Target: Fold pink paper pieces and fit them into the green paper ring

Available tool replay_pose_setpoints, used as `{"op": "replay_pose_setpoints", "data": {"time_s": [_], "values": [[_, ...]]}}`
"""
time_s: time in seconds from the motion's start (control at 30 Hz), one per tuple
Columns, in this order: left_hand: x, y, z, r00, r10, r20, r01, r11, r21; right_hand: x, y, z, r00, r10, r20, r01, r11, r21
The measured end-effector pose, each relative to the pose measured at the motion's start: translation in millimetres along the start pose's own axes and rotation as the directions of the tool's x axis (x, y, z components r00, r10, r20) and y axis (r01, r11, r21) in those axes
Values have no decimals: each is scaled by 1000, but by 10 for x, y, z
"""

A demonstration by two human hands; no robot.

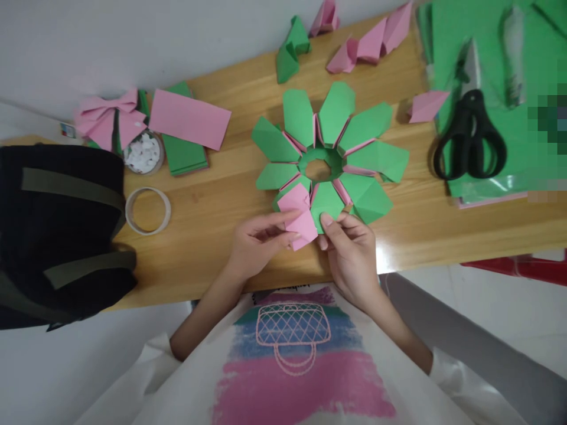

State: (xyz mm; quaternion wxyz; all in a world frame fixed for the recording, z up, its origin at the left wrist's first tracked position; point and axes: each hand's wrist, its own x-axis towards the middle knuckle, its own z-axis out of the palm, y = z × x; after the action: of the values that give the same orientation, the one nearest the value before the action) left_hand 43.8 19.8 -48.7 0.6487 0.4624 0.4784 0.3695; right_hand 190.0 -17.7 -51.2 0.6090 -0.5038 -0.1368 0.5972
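Observation:
A paper flower (377, 158) with green petals and pink strips between them lies on the wooden table, around a round hole in its middle. At its near side, my left hand (261, 242) pinches a folded pink paper piece (301, 217) between thumb and fingers, and this piece overlaps the flower's lower left petals. My right hand (352, 245) grips the green petal just to the right of the pink piece, thumb on top and fingers curled behind. The pink piece hides part of a petal beneath it.
Black scissors (473, 127) rest on packed green paper (469, 18) at right. Folded pink pieces (372, 44) and green ones (292, 50) lie behind the flower. A tape roll (147, 211), pink paper (190, 118), a tub of white bits (144, 153) and a black bag (57, 236) are at left.

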Motion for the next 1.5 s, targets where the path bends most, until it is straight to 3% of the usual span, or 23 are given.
{"op": "replay_pose_setpoints", "data": {"time_s": [0.13, 0.3, 0.53, 0.97, 1.23, 1.5], "values": [[-8, 33, 42, 1000, 15, -25, -15, 1000, -10, 0, -6, -9, 1000, -3, 12, 3, 1000, -19], [-22, 55, 48, 995, -5, -100, 7, 1000, 27, -23, -11, -31, 999, -2, 42, 9, 987, -162], [-25, 26, 40, 996, -16, -91, 17, 1000, 10, -52, -34, -25, 998, -63, 9, 63, 955, -291], [-48, -8, 56, 990, 29, -137, -27, 999, 18, -9, -42, 55, 999, -7, -42, 2, 991, -131], [-66, -35, 60, 990, 41, -137, -35, 999, 41, -12, -40, 70, 999, -15, -45, 8, 988, -154], [-42, -38, 25, 994, -29, -106, 30, 1000, 7, -15, -16, 53, 998, -38, -56, 28, 984, -175]]}}
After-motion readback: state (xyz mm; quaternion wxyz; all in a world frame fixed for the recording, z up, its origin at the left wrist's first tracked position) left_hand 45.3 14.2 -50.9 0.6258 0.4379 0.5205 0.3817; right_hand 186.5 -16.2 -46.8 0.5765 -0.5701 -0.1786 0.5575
